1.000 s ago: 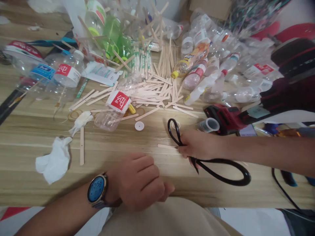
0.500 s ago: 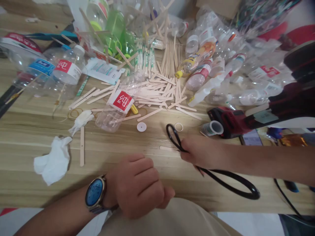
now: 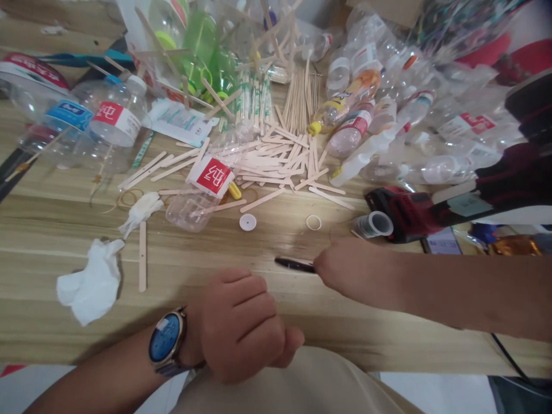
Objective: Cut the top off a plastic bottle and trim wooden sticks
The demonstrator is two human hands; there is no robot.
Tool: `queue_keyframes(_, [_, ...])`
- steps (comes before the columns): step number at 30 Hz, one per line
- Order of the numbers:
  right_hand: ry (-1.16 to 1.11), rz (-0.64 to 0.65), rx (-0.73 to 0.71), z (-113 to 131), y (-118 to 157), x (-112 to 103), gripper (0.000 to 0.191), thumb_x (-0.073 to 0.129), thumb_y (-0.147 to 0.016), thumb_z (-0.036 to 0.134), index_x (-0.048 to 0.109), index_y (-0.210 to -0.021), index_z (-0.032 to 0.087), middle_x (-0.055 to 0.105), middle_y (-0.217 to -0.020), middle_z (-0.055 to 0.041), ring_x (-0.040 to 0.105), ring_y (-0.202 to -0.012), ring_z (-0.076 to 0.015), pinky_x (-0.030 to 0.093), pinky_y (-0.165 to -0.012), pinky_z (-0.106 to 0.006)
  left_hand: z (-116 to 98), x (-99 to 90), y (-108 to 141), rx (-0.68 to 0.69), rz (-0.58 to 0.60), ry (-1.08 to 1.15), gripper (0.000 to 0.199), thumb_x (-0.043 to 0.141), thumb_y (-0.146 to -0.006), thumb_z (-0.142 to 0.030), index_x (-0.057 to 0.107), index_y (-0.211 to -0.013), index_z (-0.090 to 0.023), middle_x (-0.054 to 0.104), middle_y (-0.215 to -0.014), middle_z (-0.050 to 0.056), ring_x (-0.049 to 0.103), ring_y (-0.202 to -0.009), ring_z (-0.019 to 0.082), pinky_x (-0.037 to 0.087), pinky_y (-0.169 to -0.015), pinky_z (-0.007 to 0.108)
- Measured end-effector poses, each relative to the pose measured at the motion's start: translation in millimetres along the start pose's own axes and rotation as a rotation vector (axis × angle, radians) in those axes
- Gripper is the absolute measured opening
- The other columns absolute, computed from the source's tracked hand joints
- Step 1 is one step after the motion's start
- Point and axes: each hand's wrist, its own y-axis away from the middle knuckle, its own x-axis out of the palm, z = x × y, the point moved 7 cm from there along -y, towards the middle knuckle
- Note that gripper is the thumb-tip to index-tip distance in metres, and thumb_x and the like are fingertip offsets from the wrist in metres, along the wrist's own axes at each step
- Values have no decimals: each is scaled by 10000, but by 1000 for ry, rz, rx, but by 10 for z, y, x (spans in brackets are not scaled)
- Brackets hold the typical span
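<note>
My left hand (image 3: 244, 328) is closed in a fist at the near table edge, back of the hand up, with a watch (image 3: 166, 339) on the wrist. Its palm side is hidden, so what it holds, if anything, does not show. At the right, my right hand (image 3: 345, 264) is closed on a black looped thing (image 3: 295, 264). Only a thin dark end of that sticks out to the left, low over the wood; the rest is hidden by the hand. Beyond the hands lie a white disc (image 3: 248, 222) and a pale ring (image 3: 313, 222).
Wooden sticks (image 3: 276, 158) are heaped mid-table, beside a clear bottle (image 3: 194, 204). More bottles (image 3: 351, 129) crowd the back right. A red-and-black power tool (image 3: 401, 213) and a small spool (image 3: 373, 224) lie near my right forearm. Crumpled tissue (image 3: 92, 282) sits at the left.
The black looped thing has turned in my right hand: its loops showed on both sides before, and now just one thin end shows. My left hand has hardly moved.
</note>
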Motion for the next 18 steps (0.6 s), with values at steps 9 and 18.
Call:
queue_keyframes(9, [-158, 17, 77, -104, -47, 8, 311, 440, -880, 129, 698, -711, 168, 724, -650, -54, 680, -562, -178, 459, -501, -231, 29, -19, -31, -19, -3, -5, 362, 597, -823, -168, 453, -493, -201, 498, -439, -53, 404, -439, 100, 361, -449, 288])
queue_keyframes(18, [29, -62, -52, 53, 32, 50, 344, 522, -613, -149, 543, -498, 174, 733, -718, -138, 705, -802, -331, 460, -717, -376, 51, -17, -20, -40, 27, -10, 360, 574, -841, -165, 454, -505, -206, 506, -456, -45, 417, -454, 105, 360, -453, 290])
